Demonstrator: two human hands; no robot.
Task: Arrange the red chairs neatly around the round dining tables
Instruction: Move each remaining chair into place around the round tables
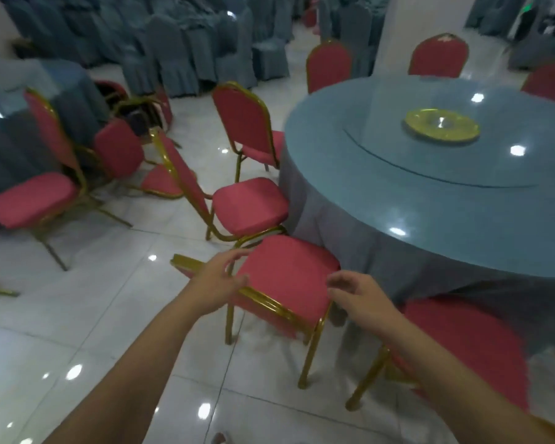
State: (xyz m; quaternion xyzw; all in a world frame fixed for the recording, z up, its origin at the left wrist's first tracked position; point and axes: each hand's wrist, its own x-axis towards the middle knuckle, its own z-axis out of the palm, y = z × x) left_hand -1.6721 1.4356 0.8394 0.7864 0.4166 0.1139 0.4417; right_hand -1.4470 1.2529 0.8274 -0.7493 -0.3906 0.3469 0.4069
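The nearest chair (pixel 289 270), red-cushioned and gold-framed, stands upright at centre frame, its seat against the round table (pixel 430 193) draped in blue at right. Other red chairs (pixel 247 206) stand scattered left, some seemingly tilted.

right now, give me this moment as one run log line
left hand: open, beside back of nearest red chair | right hand: open, over same back | grip: none yet | seat: toward round table

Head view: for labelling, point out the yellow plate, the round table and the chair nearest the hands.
yellow plate (pixel 420 121), head view, its rim.
round table (pixel 366 193), head view, bare top.
nearest chair (pixel 285 270), head view, seat cushion.
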